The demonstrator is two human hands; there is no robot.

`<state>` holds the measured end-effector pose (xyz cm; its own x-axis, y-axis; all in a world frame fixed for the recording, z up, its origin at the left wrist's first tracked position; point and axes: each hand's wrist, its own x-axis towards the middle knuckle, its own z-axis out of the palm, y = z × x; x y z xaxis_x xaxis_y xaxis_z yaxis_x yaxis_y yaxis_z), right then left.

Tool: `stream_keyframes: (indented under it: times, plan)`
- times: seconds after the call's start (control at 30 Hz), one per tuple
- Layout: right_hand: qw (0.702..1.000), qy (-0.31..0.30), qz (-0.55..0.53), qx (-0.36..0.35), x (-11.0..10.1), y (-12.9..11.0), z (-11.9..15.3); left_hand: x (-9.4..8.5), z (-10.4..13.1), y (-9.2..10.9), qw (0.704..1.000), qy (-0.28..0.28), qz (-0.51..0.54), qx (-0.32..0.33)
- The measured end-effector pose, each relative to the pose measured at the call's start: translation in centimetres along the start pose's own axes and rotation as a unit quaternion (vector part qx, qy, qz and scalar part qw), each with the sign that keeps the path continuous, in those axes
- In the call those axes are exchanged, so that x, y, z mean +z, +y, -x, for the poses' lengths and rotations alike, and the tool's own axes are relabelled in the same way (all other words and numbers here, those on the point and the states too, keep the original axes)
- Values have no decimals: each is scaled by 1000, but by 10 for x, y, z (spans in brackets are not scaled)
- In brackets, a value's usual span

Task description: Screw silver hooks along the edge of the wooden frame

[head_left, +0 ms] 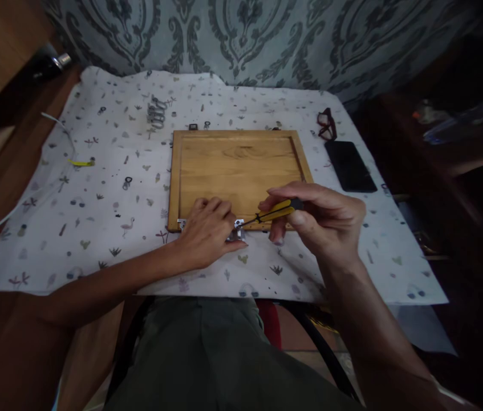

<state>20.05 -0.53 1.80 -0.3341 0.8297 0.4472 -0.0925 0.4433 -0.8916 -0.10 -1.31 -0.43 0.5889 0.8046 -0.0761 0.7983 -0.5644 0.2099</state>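
A wooden panel [241, 171] with a raised frame lies flat on the patterned cloth. At its front edge sits a metal hinge [239, 224], partly hidden by my fingers. My left hand [207, 231] rests over that edge, fingers bent and thumb along the hinge, gripping it against the wood. Between the fingertips of my right hand [320, 220] is a yellow and black screwdriver [276, 211], slanting down to the left. Its tip reaches the hinge; whether it sits in a screw is too small to tell. Another metal piece [182, 224] shows left of my left hand.
Grey metal parts [156, 112] lie at the back left of the cloth [108, 228]. Glasses [327, 124] and a black phone [350, 166] are on the right. A white cable [4, 222] and a yellow item [81, 163] lie on the left. A patterned wall [241, 40] stands behind.
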Motion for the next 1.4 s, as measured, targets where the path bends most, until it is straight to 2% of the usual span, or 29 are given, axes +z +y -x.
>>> stream_keyframes:
  times: [0.23, 0.37, 0.6, 0.7, 0.9, 1.0, 1.2, 1.3, 1.4]
  plan:
    - [996, 78, 29, -45, 8, 4, -3, 9, 2, -4, 998, 64, -4, 22]
    - [994, 93, 39, -32, 10, 5, -3, 11, 3, -5, 997, 73, -2, 29]
    - [999, 9, 48, 15, 3, -6, -4, 7, 2, -3, 998, 51, -4, 22]
    - [997, -16, 78, 8, 1, -10, -4, 5, 2, -3, 999, 46, -4, 20]
    - [994, 38, 104, -21, 8, -5, -6, 7, 1, -4, 999, 44, -1, 18]
    - [994, 50, 92, -4, 11, -4, -7, 7, 1, -4, 998, 51, 3, 23]
    - [998, 0, 52, 23, 4, -9, -4, 4, 2, -3, 999, 34, 12, 12]
    - [996, -28, 68, 52, 0, -13, -3, 6, 2, -3, 999, 46, 9, 15]
    - [995, -25, 83, 43, 0, -12, -3, 8, 2, -4, 998, 57, 4, 21]
